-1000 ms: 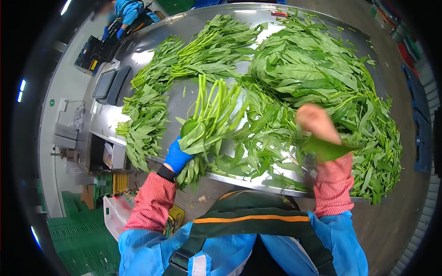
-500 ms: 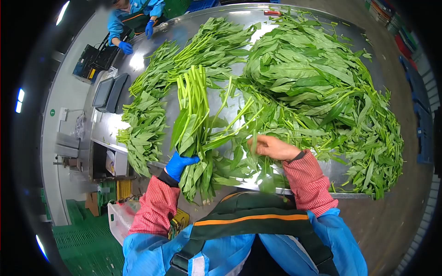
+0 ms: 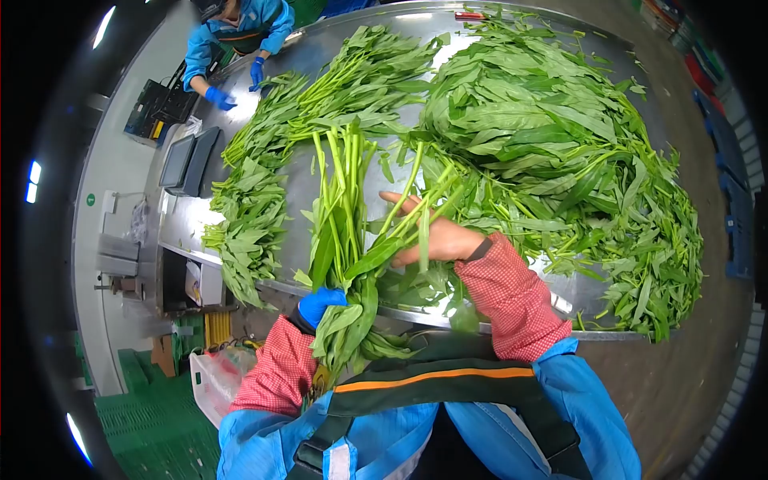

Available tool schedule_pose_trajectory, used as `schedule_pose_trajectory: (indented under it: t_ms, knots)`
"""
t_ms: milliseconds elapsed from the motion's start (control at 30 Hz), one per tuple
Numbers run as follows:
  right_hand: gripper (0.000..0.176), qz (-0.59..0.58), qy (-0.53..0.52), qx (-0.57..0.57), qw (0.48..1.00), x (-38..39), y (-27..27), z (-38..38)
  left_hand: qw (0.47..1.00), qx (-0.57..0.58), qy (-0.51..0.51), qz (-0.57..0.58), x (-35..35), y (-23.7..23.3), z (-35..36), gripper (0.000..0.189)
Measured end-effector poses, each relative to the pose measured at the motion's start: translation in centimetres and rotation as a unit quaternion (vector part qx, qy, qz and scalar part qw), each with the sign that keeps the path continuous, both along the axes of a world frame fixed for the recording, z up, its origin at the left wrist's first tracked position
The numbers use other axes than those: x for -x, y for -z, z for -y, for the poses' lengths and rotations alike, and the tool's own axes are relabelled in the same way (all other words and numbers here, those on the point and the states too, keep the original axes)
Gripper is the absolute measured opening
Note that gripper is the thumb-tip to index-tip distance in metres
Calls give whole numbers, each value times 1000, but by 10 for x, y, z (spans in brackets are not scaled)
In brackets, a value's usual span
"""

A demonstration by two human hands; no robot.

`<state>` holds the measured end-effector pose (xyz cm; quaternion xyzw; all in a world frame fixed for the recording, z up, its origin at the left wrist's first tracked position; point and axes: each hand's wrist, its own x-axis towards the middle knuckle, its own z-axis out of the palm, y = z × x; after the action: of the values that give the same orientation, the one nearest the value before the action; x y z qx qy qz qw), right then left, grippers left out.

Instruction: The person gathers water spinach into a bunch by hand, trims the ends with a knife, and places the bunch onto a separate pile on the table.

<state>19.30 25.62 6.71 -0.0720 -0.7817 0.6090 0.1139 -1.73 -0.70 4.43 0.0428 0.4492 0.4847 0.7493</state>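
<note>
My left hand (image 3: pixel 322 306), in a blue glove, is closed around the leafy part of a bunch of water spinach (image 3: pixel 342 220), its pale green stems pointing up and away from me. Bare, my right hand (image 3: pixel 436 238) reaches in from the right beside that bunch. Its index finger and thumb are spread, and a few slanting stems cross in front of it, hiding some fingers. Beyond it lies a large heap of loose water spinach (image 3: pixel 528 120). Sorted bunches of water spinach (image 3: pixel 250 224) lie along the left of the metal table (image 3: pixel 300 180).
At the far left corner stands a co-worker (image 3: pixel 240 32) with blue gloves. A grey scale-like device (image 3: pixel 190 162) and black crates (image 3: pixel 152 108) are at the left side. A red-handled tool (image 3: pixel 470 16) lies at the far edge. Green crates (image 3: pixel 156 424) stand on the floor.
My right hand has moved left and away from me, opening beside the stems. My left hand has come slightly closer to my body with the bunch.
</note>
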Motion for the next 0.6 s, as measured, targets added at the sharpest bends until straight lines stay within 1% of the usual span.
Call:
schedule_pose_trajectory:
  t_ms: [33,100,133,167,267,300,333,367,400,433,467,500,533,567,600]
  knots:
    - [91,-6,1,81,997,1,-7,5,1000,-8,-8,-21,-16,-18,-10,51]
    - [78,-20,42,85,995,16,-1,16,999,-21,4,-33,-23,-20,-10,54]
    - [60,-10,58,73,996,18,3,17,999,-28,10,-39,-24,-20,-9,55]
    - [45,0,74,61,995,20,7,17,999,-23,29,-2,-19,-15,-6,68]
    - [32,-138,177,-41,974,18,33,-8,999,-39,35,-12,-14,-13,3,69]
    - [27,-132,251,92,955,6,27,-20,999,-26,40,-22,-11,-14,7,69]
    - [24,-122,317,221,914,-11,21,-37,999,-37,27,-24,-9,-13,12,69]
    - [24,-95,313,328,886,-35,27,-58,998,-48,15,-27,-7,-10,16,68]
    - [25,-42,295,334,894,-44,25,-64,998,-58,6,-30,-4,-9,19,68]
    - [26,11,274,338,900,-52,21,-70,998,-39,-4,-58,-3,-15,20,67]
    - [27,90,234,238,938,-57,17,-65,998,-12,-18,-62,-4,-19,19,61]
    - [28,168,191,135,958,-63,15,-56,997,17,-30,-66,-4,-24,17,55]
    - [33,80,134,-67,986,-60,24,-41,996,46,-42,-71,-5,-29,15,49]
    - [35,85,115,41,989,-61,27,-33,993,39,-20,-111,-6,-34,10,47]
    - [37,89,95,148,980,-55,14,-24,988,30,4,-151,-7,-39,3,46]
